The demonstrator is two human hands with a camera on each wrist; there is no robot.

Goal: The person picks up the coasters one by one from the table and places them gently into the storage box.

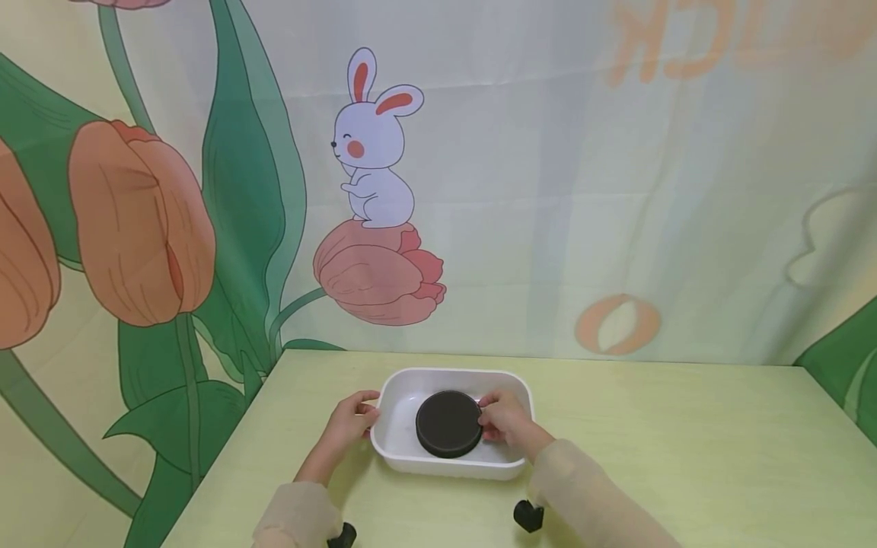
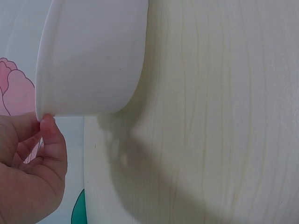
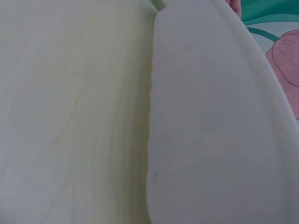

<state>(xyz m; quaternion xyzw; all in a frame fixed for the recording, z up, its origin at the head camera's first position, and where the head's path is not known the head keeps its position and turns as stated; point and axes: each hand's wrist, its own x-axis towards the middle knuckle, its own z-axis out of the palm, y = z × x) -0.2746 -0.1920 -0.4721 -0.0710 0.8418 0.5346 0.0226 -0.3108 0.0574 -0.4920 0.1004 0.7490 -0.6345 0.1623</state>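
A white rectangular basin (image 1: 454, 469) with rounded corners stands on the table. Inside it is a black round disc-shaped object (image 1: 448, 423) with a raised rim; its exact kind cannot be told. My left hand (image 1: 347, 423) pinches the basin's rim at its left end. In the left wrist view, the thumb and fingers of that hand (image 2: 35, 163) meet at the edge of the basin (image 2: 93, 60). Reaching over the basin's right side, my right hand (image 1: 508, 420) grips the right edge of the black disc. The right wrist view shows mainly the basin's outer wall (image 3: 210, 116), and the right hand is hidden there.
The pale wood-grain table (image 1: 671, 449) extends to both sides of the basin. Behind it hangs a curtain (image 1: 521, 190) printed with tulips and a rabbit. Small black devices (image 1: 528, 516) show beneath both wrists.
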